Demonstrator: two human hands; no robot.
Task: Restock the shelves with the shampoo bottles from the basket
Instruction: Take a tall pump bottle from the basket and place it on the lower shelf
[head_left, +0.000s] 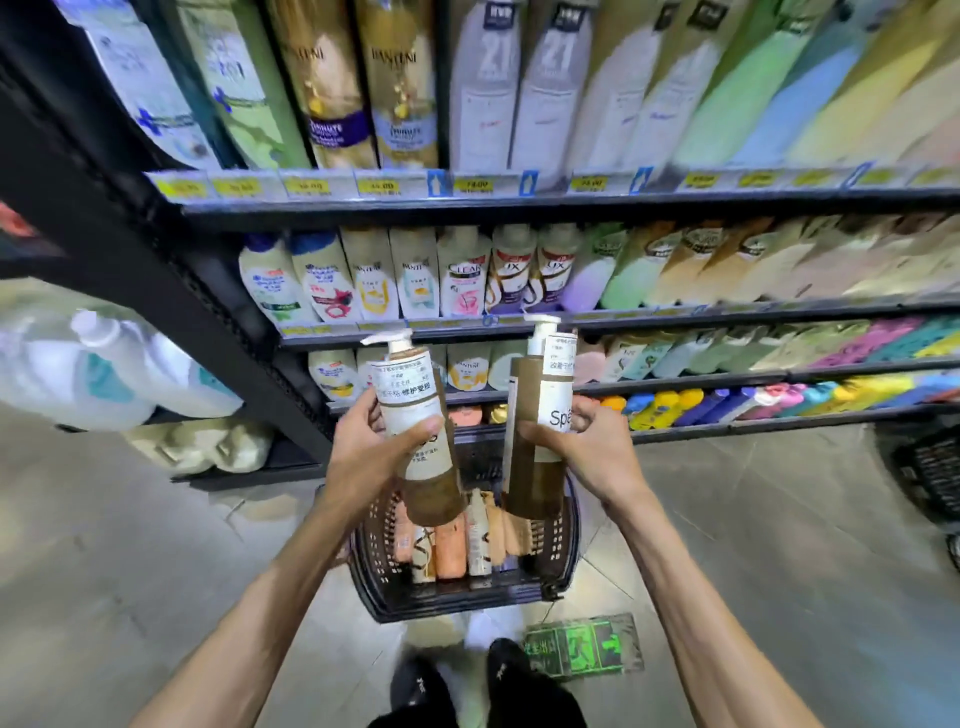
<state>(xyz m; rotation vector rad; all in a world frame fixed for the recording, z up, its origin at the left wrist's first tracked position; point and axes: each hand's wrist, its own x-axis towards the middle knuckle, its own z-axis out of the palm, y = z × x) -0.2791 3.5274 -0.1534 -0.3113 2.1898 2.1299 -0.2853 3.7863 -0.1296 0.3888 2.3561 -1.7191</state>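
My left hand (371, 452) grips a brown pump bottle with a white label (418, 415), held upright and tilted slightly left. My right hand (587, 447) grips a second brown pump bottle (540, 410) marked "Spe", also upright. Both bottles hang in the air above the black plastic basket (558, 566) on the floor, which holds several orange and white bottles (449, 551). In front of me stand the dark shelves (519, 208), packed with rows of shampoo bottles on several levels.
Big white jugs (119, 374) sit on a low shelf at the left. A second black basket (930, 467) stands at the right edge. A green exit sign sticker (584, 649) lies on the tiled floor beside my black shoes (478, 686).
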